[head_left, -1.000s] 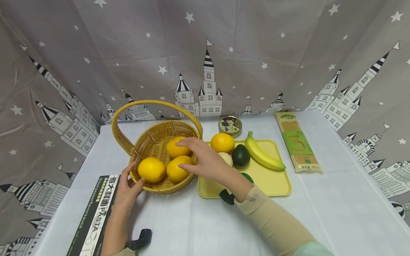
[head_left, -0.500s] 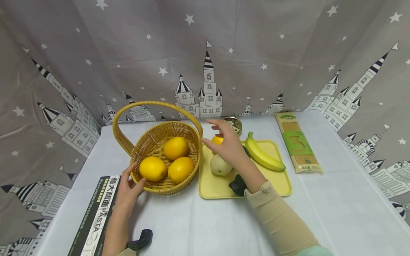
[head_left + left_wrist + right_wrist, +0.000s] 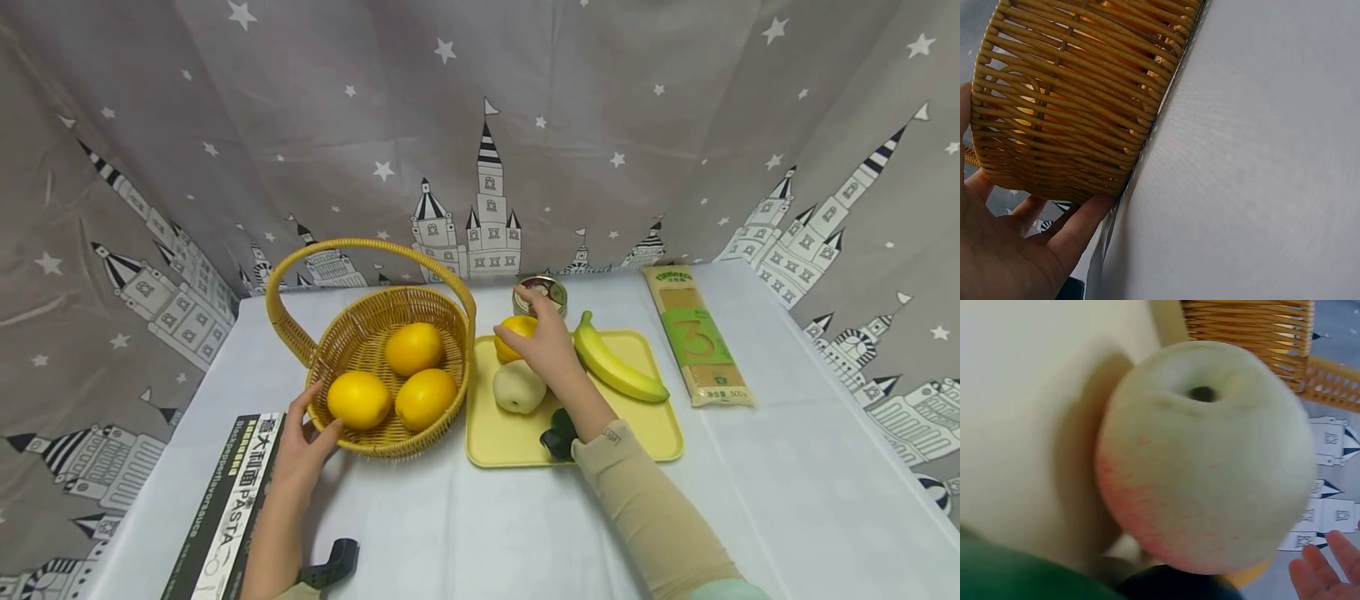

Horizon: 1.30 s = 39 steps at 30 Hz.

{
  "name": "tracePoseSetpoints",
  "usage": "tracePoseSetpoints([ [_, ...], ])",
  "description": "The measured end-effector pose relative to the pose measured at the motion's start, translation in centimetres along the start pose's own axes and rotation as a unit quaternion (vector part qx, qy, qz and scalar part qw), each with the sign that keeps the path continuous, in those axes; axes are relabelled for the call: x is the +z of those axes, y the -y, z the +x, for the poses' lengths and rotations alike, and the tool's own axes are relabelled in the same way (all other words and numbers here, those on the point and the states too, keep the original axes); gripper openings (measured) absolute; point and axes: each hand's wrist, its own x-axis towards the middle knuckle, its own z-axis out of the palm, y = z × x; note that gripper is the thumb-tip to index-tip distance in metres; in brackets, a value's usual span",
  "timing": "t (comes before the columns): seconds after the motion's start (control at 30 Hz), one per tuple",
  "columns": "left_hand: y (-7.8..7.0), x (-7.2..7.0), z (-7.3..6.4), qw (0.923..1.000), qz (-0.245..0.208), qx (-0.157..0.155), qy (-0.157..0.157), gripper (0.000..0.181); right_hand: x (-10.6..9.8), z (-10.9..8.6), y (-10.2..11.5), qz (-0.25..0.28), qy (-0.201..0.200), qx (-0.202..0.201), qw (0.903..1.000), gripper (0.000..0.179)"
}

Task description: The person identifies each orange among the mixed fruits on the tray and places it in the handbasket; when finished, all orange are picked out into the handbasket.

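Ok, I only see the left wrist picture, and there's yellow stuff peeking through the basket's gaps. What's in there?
Observer: Three yellow fruits are lying in the basket.
Operator: Ooh! So where's the other one of the hands?
Observer: The right hand is over the yellow tray, close to a fourth yellow fruit; I can't tell if it's touching it.
Operator: And what's on the right half of that tray?
Observer: A banana lies there on the tray.
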Motion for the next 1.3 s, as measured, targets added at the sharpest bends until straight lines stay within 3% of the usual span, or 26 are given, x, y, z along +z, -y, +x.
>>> tracePoseSetpoints([
  [0.17, -0.1, 0.0, -0.1, 1.0000, 0.007, -0.004, 0.002, 0.070, 0.1, 0.4, -0.8, -0.032, 0.000, 0.024, 0.9992, 0.069],
  [0.33, 0.0, -0.1, -0.1, 0.9999, 0.006, -0.004, 0.007, 0.070, 0.3, 0.9, -1.6, -0.094, 0.034, 0.037, 0.9943, 0.074],
  [0.67, 0.1, -0.1, -0.4, 0.9999, 0.010, -0.009, 0.011, 0.069, 1.1, 1.1, -2.9, -0.172, 0.053, 0.031, 0.9833, 0.076],
  [1.07, -0.3, -0.1, -0.3, 0.9999, 0.007, -0.001, 0.008, 0.069, 1.2, 1.2, -2.6, -0.219, 0.063, 0.061, 0.9719, 0.073],
  [1.3, -0.3, 0.0, -0.2, 1.0000, 0.003, -0.006, 0.005, 0.069, 1.3, 1.1, -2.4, -0.222, 0.061, 0.075, 0.9702, 0.072],
])
